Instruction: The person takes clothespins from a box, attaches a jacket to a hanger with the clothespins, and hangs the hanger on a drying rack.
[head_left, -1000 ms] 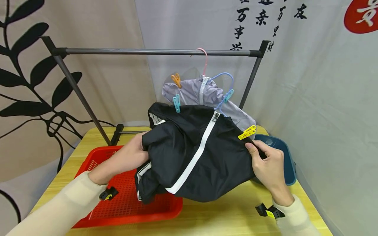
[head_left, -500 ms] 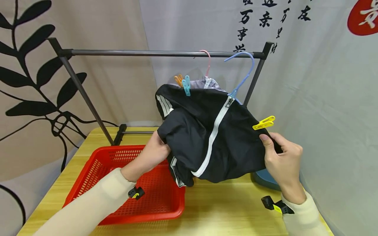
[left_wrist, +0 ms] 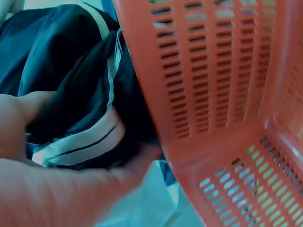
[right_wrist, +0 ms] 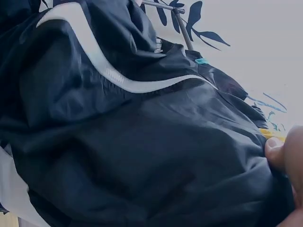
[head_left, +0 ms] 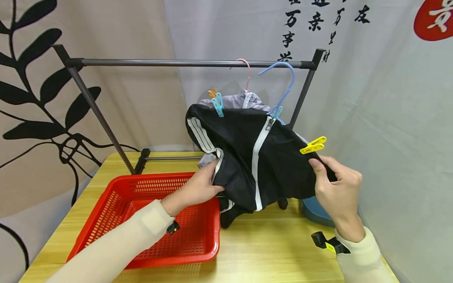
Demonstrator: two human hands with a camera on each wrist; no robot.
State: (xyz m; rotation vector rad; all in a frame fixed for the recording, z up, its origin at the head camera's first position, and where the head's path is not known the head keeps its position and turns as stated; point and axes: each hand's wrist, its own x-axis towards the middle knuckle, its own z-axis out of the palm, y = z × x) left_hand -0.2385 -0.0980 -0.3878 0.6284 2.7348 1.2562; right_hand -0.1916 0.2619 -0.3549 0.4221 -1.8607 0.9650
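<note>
A black jacket [head_left: 283, 165] with white trim and a zipper hangs on a blue hanger [head_left: 288, 88]. The hanger's hook overlaps the rack bar in the head view; I cannot tell whether it rests on it. Light blue clothespins [head_left: 218, 105] grip the jacket's top edge, and a yellow clothespin [head_left: 313, 145] sits at its right shoulder. My right hand [head_left: 337, 192] pinches the cloth just below the yellow clothespin. At the jacket's left side, my left hand [head_left: 198, 186] touches the white-striped sleeve [left_wrist: 80, 142], thumb and fingers spread apart; some fingertips are hidden.
A red basket [head_left: 116, 220] stands under my left arm. Behind the jacket, a grey garment [head_left: 230, 100] with an orange clothespin [head_left: 212, 93] hangs from a pink hanger [head_left: 248, 74] on the rack bar [head_left: 159, 63]. A blue bin [head_left: 315, 212] sits at right on the wooden table [head_left: 269, 251].
Both hands have moved right, and the jacket and blue hanger have risen toward the bar. The bunched left sleeve has spread out, showing its white stripes; the left hand's fingers have spread.
</note>
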